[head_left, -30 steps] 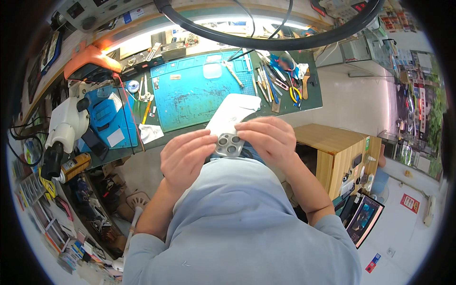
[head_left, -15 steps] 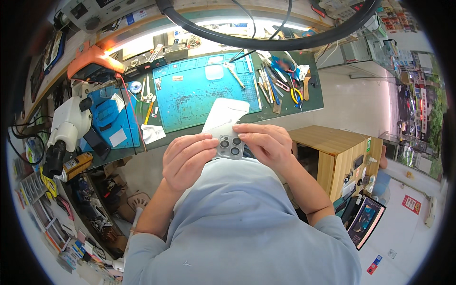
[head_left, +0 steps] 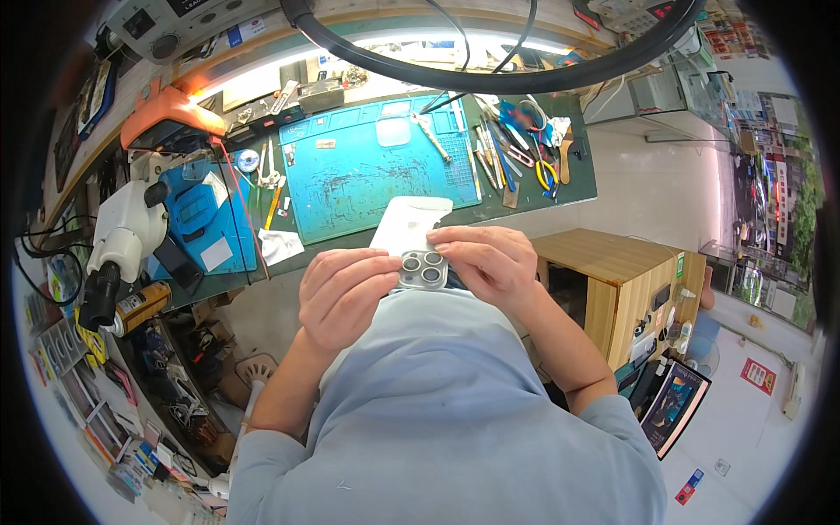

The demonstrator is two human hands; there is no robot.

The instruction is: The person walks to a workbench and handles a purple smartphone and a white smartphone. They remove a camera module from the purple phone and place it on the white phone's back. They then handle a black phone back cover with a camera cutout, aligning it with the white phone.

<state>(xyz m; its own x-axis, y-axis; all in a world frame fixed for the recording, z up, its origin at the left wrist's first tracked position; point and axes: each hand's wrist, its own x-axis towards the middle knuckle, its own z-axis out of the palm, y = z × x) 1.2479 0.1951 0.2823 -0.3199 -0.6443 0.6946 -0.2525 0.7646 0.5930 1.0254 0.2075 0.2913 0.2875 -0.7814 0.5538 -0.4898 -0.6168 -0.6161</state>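
Note:
Close in front of my body, my left hand (head_left: 346,289) and my right hand (head_left: 490,262) pinch a pale phone back (head_left: 409,229) between thumbs and fingers. Its square camera block (head_left: 423,269), with three large dark-ringed lenses, is at the end nearest me, between my fingertips. Bright, shiny white covers the far part, and its far edge looks uneven. Whether that is a loose film or the phone's own surface, I cannot tell. My left fingers grip the left side by the lenses, my right ones the right side.
Beyond my hands lies a blue work mat (head_left: 350,175) on the bench. Pliers (head_left: 547,175), tweezers and other hand tools lie to its right. A white microscope (head_left: 127,223) stands left, a black ring (head_left: 490,80) hangs overhead, and a wooden cabinet (head_left: 612,258) is at right.
The pale phone back has tilted slightly; its far end sits lower and a little to the left. Both hands keep their pinch and have barely moved.

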